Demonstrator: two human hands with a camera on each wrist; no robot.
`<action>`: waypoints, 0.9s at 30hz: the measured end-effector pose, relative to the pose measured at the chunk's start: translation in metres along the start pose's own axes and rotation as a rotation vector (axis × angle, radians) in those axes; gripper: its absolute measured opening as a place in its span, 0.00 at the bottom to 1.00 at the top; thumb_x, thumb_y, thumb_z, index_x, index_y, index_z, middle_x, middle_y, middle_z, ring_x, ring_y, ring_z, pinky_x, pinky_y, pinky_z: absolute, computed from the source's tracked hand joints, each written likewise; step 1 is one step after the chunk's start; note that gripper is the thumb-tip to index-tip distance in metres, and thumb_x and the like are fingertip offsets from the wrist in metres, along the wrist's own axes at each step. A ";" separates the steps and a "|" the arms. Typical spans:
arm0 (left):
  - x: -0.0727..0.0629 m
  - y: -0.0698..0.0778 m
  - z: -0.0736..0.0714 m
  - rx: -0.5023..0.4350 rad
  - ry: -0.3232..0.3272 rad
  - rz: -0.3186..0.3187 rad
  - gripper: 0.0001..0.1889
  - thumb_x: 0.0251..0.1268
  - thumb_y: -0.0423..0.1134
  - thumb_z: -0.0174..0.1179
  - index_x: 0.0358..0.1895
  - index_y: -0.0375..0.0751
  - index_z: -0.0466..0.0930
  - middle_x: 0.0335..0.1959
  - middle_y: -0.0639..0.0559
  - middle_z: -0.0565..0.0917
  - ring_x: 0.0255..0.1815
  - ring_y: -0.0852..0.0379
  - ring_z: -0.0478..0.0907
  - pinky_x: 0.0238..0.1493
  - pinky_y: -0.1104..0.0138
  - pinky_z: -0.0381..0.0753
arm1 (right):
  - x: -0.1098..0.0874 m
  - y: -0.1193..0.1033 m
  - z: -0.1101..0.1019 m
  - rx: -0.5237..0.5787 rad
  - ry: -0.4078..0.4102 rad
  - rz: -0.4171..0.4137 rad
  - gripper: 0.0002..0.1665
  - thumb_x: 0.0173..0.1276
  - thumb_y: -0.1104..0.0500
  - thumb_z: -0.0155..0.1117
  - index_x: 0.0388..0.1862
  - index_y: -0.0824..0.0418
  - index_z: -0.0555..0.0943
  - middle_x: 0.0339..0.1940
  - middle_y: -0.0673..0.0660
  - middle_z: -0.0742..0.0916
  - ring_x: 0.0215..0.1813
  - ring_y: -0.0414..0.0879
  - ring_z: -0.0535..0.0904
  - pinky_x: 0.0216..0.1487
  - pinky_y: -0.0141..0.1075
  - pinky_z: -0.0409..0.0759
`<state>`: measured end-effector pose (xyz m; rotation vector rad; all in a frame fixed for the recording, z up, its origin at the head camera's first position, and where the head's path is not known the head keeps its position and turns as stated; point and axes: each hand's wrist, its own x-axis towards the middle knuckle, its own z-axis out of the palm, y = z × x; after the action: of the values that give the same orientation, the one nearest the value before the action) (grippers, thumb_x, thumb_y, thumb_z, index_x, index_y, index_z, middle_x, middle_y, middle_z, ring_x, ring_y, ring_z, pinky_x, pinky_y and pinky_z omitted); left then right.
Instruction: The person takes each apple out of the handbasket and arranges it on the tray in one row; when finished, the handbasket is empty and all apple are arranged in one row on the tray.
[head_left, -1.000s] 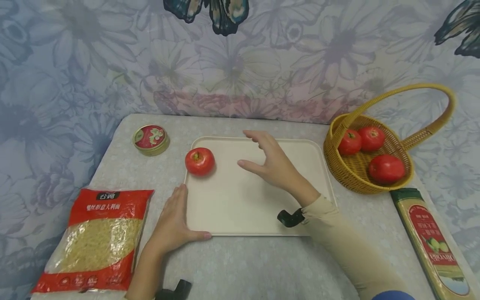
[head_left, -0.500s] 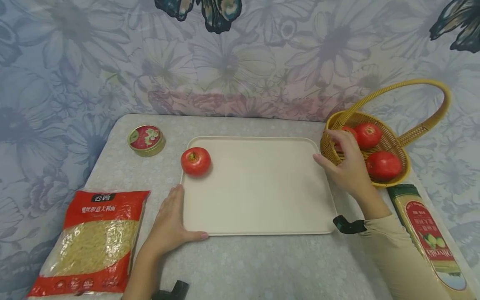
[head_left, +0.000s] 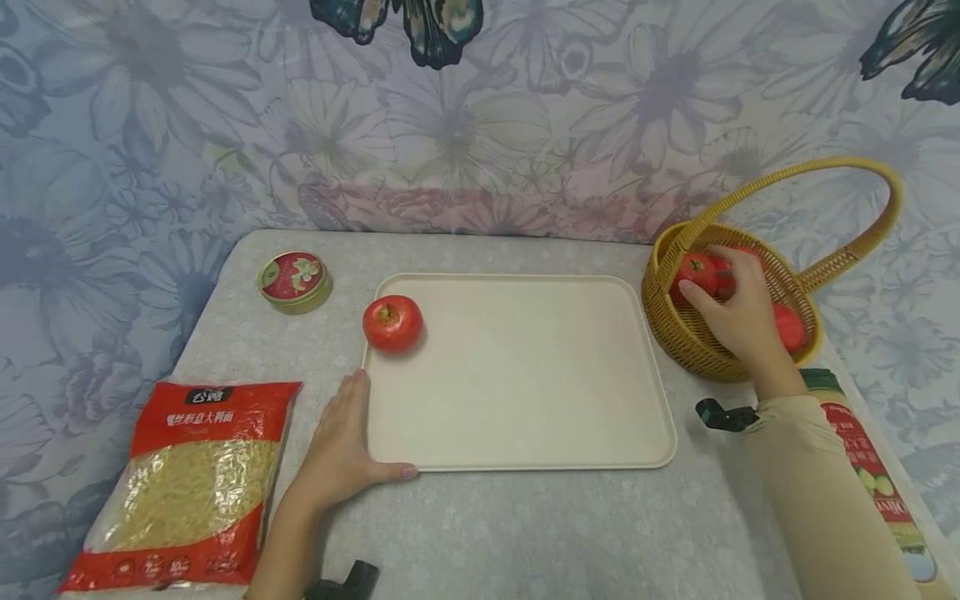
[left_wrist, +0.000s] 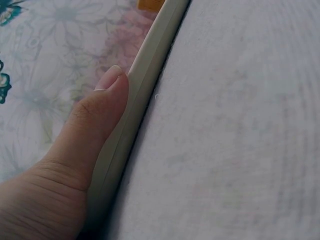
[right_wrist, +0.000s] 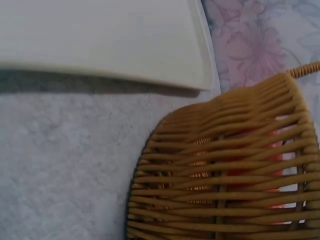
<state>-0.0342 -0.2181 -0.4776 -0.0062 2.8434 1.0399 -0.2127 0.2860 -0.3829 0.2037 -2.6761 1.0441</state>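
My left hand (head_left: 337,442) holds the near left corner of the cream rectangular tray (head_left: 517,375). Its thumb (left_wrist: 95,115) lies along the tray's edge in the left wrist view. A red tomato (head_left: 393,324) sits at the tray's far left. My right hand (head_left: 742,321) is inside the yellow wicker basket (head_left: 690,350), thumb and fingers at the tomatoes. One tomato (head_left: 696,273) shows beside the thumb; another tomato (head_left: 787,327) is partly covered by the hand. Whether the fingers grip a tomato is hidden. The right wrist view shows only the basket's woven side and the tray.
A red bag of spiral pasta (head_left: 187,483) lies at the left. Behind it stands a round tin (head_left: 295,282) with a red lid. A long olive-labelled package (head_left: 870,467) lies at the right, partly under the sleeve. The basket's tall handle (head_left: 892,200) arches rightward.
My right hand has moved right from above the tray, past the basket's rim and in among the tomatoes. The left hand has stayed at the tray's corner.
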 end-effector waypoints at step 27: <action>-0.001 -0.001 0.000 0.012 0.001 -0.007 0.84 0.19 0.75 0.76 0.81 0.43 0.31 0.82 0.37 0.41 0.82 0.35 0.39 0.78 0.36 0.42 | 0.038 0.036 0.005 -0.199 -0.238 0.135 0.57 0.62 0.37 0.68 0.80 0.58 0.54 0.74 0.71 0.66 0.69 0.70 0.64 0.66 0.69 0.66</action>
<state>-0.0337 -0.2191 -0.4782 -0.0154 2.8483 1.0211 -0.2582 0.3074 -0.3988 0.1152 -3.0243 0.8265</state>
